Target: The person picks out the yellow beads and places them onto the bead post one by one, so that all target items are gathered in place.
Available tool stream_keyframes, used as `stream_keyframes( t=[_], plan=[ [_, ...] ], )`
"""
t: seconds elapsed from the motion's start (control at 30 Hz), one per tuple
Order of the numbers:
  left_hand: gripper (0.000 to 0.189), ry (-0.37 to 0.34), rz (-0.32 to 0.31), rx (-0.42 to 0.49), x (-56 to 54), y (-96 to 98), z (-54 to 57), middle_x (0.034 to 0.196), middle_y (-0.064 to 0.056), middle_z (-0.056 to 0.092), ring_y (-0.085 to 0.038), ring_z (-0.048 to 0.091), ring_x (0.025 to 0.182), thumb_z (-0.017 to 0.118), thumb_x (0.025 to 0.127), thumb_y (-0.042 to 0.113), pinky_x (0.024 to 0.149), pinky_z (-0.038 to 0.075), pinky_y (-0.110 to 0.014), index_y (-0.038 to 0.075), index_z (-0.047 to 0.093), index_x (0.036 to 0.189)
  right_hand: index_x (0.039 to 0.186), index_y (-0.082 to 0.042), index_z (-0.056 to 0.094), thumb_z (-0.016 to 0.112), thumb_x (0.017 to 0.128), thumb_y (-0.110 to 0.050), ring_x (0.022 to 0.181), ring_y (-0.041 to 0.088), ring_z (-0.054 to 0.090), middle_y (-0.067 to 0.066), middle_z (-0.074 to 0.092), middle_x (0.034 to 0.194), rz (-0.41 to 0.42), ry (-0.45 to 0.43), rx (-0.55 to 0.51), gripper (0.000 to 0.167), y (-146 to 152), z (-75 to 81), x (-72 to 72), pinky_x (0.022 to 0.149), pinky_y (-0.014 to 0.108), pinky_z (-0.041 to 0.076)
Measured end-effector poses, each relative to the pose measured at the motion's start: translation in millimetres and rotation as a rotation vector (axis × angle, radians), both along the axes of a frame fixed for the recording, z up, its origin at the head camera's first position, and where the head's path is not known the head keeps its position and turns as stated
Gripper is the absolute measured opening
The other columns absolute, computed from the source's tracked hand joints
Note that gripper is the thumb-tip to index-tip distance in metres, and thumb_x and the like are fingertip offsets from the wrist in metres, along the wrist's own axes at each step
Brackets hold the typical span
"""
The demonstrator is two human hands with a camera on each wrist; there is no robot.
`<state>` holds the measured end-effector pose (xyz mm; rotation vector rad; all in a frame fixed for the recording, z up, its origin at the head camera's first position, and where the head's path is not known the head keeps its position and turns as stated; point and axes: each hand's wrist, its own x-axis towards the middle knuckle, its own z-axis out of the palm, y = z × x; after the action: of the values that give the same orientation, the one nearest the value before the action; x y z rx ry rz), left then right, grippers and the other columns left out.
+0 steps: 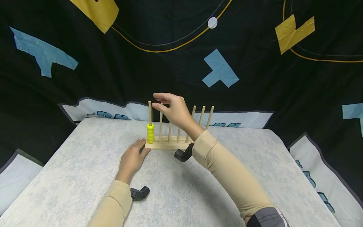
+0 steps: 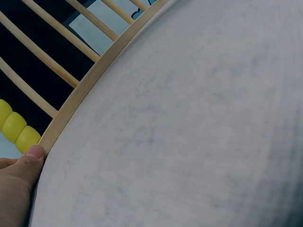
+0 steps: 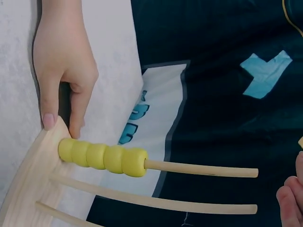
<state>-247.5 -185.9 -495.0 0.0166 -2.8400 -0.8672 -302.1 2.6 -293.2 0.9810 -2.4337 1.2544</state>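
A pale wooden peg stand (image 1: 167, 145), like an upright abacus, bears several thin vertical pegs. Stacked at the foot of its leftmost peg are several yellow beads (image 1: 150, 133); the upper part of that peg is bare. My left hand (image 1: 131, 160) grips the left end of the base, thumb at the front and fingers behind; the thumb (image 2: 31, 161) shows in the left wrist view. Beside the top of the leftmost peg hovers my right hand (image 1: 174, 108), thumb and fingers apart, with no bead visible between them. Only its fingertips (image 3: 289, 201) appear in the right wrist view.
The stand sits toward the back of a pale mottled table (image 1: 227, 176). Behind hangs a black cloth backdrop (image 1: 170, 72) with blue and gold patches. A black device (image 1: 184, 153) is on the right wrist, another (image 1: 140, 193) on the left.
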Motion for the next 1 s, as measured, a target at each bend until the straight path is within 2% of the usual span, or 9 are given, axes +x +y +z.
stream_keyframes(
  t=[0.07,0.37,0.57,0.8,1.0],
  plan=[
    [0.059,-0.002,0.003,0.001,-0.4,-0.5,-1.3,0.155,-0.016,0.043,-0.038,0.04,0.144,0.057,0.101,0.041,0.112,0.036,-0.064,0.009,0.045,0.149,0.13,-0.012,0.065,0.07,0.094,-0.024,0.118,0.015,0.066,0.003,0.068,0.131,0.01,0.011,0.007,0.038,5.2,-0.6,4.7,0.096,0.022,0.055],
    [0.059,-0.023,0.025,-0.004,-0.1,-0.5,-1.3,0.156,-0.015,0.042,-0.037,0.038,0.145,0.056,0.101,0.04,0.113,0.034,-0.063,0.01,0.044,0.15,0.125,-0.009,0.068,0.071,0.093,-0.02,0.111,0.019,0.069,0.008,0.071,0.122,0.06,0.039,-0.01,0.034,37.1,-6.3,21.0,0.096,0.03,0.057],
    [0.058,-0.017,0.012,-0.013,-0.4,0.0,-1.9,0.157,-0.014,0.041,-0.037,0.037,0.146,0.056,0.101,0.04,0.114,0.034,-0.063,0.009,0.044,0.149,0.123,-0.01,0.069,0.072,0.092,-0.02,0.107,0.014,0.07,0.004,0.072,0.122,0.071,0.023,-0.021,0.032,69.2,-9.5,29.4,0.092,0.03,0.058],
    [0.059,-0.012,0.0,-0.014,-0.5,0.5,0.2,0.157,-0.015,0.041,-0.038,0.037,0.145,0.055,0.101,0.041,0.113,0.035,-0.064,0.009,0.044,0.149,0.123,-0.012,0.068,0.07,0.094,-0.022,0.104,0.014,0.068,0.003,0.072,0.12,0.034,-0.001,-0.016,0.031,113.4,-19.5,39.5,0.089,0.032,0.058],
    [0.059,-0.016,-0.006,-0.016,-1.6,0.0,-0.7,0.157,-0.014,0.041,-0.038,0.037,0.145,0.055,0.101,0.041,0.113,0.034,-0.064,0.009,0.044,0.15,0.124,-0.012,0.068,0.069,0.095,-0.023,0.11,0.021,0.066,0.003,0.071,0.123,-0.047,-0.041,-0.042,0.031,153.9,-32.7,47.7,0.092,0.023,0.056]
  ],
)
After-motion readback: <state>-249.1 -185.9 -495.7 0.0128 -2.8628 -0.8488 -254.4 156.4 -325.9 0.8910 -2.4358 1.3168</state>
